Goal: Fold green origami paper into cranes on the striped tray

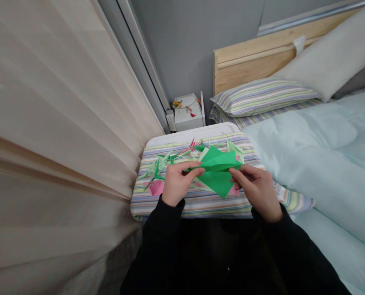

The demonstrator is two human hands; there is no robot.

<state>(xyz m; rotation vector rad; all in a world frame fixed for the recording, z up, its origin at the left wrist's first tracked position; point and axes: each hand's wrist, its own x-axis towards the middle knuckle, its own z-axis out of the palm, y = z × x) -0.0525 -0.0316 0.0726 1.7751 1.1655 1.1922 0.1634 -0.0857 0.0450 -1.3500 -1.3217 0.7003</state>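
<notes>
Centrally, a bright green sheet of paper (pixel 218 178) is held above a table (pixel 197 132) covered for the most part by a striped cloth (pixel 222 209). Its upper portion is gathered into raised, overlapping folds; below a dark crease, a smooth, flat portion tapers to a point directed toward the wearer. The left edge is pinched between the thumb and fingers of the left hand (pixel 180 180), and the right edge is gripped likewise by the right hand (pixel 256 186). Both edges are partly concealed by the fingertips, and the layers within the folds cannot be counted. Whether the lower point touches the cloth cannot be determined.

Pink and pale green papers are largely hidden by the sheet, only corners being exposed. To the left, slender folded green pieces (pixel 162 164) are scattered beside a pink folded piece (pixel 156 187); beyond the sheet, a pink pointed piece (pixel 193 144) is seen among others, their outlines overlapping and indistinct. The table is flanked by a pale curtain (pixel 78 164) on the left and a light blue duvet (pixel 311 139) on the right. Farther back, orange-handled scissors (pixel 177 104) are supported by a white cabinet (pixel 188 119), too small for detail.
</notes>
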